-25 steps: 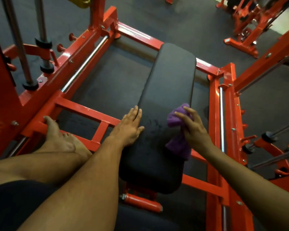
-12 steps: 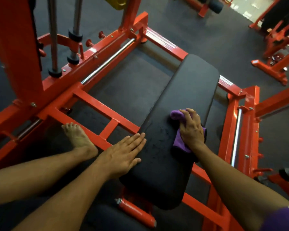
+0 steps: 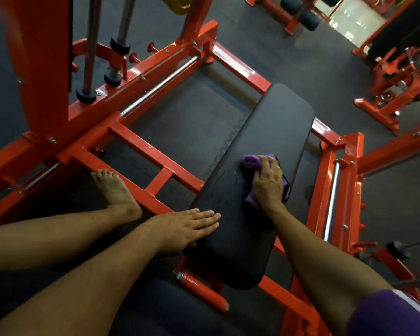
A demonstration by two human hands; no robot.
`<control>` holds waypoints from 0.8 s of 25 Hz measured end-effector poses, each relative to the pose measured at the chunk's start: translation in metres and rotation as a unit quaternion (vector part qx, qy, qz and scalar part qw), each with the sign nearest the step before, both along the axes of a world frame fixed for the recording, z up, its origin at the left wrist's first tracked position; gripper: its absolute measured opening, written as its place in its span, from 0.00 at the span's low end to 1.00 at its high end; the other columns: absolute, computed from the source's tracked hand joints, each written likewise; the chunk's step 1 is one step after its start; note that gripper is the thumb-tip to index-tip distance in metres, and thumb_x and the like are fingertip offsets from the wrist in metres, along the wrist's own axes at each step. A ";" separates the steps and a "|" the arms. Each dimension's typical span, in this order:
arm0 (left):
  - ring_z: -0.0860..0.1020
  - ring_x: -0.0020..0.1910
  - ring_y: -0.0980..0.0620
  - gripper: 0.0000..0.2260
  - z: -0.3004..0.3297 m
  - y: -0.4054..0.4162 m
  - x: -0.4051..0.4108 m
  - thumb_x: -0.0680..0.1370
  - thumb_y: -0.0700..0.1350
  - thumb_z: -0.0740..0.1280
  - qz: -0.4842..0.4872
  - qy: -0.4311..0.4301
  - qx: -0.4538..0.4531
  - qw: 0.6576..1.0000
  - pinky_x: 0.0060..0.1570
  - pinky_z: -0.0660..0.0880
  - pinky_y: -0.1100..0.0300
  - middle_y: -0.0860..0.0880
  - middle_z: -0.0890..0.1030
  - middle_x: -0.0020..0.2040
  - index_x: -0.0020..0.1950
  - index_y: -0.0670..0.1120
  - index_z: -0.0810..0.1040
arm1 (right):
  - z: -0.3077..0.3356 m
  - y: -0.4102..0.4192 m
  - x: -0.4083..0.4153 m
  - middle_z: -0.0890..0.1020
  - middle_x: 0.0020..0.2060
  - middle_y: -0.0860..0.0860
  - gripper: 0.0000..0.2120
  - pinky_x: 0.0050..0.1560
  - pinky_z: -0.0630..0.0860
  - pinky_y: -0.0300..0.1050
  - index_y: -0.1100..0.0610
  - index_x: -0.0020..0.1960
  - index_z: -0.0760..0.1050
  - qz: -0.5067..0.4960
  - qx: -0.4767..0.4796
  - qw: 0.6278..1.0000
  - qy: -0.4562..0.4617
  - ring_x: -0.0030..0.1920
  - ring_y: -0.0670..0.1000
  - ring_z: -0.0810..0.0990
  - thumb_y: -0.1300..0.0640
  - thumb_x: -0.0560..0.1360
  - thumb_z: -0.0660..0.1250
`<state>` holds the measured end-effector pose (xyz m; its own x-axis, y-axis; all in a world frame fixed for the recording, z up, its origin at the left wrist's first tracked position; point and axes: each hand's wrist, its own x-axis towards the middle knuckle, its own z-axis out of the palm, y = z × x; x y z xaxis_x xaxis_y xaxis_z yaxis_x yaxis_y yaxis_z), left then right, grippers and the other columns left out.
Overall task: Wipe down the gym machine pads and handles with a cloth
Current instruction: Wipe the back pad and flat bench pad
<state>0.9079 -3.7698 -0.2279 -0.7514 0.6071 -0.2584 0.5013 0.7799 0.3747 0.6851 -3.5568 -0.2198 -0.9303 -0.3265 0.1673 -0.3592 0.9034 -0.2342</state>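
The right hand point(image 3: 268, 183) presses a purple cloth point(image 3: 251, 162) onto the black bench pad point(image 3: 277, 122), its fingers curled down over the bunched fabric so that the cloth sticks out past the fingertips at the far side and below the wrist at the near side. The cloth sits on the right half of the pad, roughly midway along its length. Just left of it, small wet specks show on the pad's surface — droplets, probably, though the dim light makes that hard to confirm.

The left hand point(image 3: 187, 226) lies flat on the pad's near left edge, fingers straight and held together, palm down, holding nothing.

The pad runs diagonally away from the camera inside an orange steel frame point(image 3: 141, 149), with a chrome guide rod point(image 3: 159, 87) along the far left rail and another point(image 3: 331, 202) along the right rail. A bare foot point(image 3: 115, 192) rests on the dark rubber floor point(image 3: 192, 127) beside a frame crossbar — left of the pad. More orange machines point(image 3: 395, 76) stand at the upper right.
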 end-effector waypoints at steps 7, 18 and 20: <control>0.32 0.79 0.58 0.31 0.005 -0.003 -0.006 0.88 0.48 0.55 -0.021 -0.022 -0.004 1.000 0.78 0.34 0.59 0.56 0.31 0.80 0.83 0.52 0.37 | 0.004 -0.051 0.007 0.72 0.71 0.55 0.20 0.70 0.69 0.62 0.52 0.68 0.73 0.224 0.073 0.972 -0.004 0.72 0.61 0.69 0.52 0.78 0.56; 0.30 0.79 0.55 0.31 0.004 0.006 0.006 0.88 0.48 0.52 0.020 -0.020 -0.023 0.999 0.79 0.34 0.56 0.53 0.29 0.79 0.82 0.50 0.33 | 0.019 0.061 0.018 0.63 0.79 0.53 0.24 0.77 0.60 0.62 0.51 0.76 0.70 0.460 0.097 0.882 -0.008 0.80 0.60 0.58 0.61 0.81 0.62; 0.30 0.78 0.55 0.31 0.001 0.004 0.003 0.88 0.48 0.52 0.020 -0.018 -0.016 1.000 0.78 0.33 0.57 0.54 0.29 0.79 0.81 0.51 0.33 | 0.018 0.062 -0.005 0.66 0.78 0.54 0.22 0.74 0.64 0.63 0.51 0.75 0.71 0.350 0.054 0.935 -0.020 0.78 0.59 0.62 0.60 0.81 0.58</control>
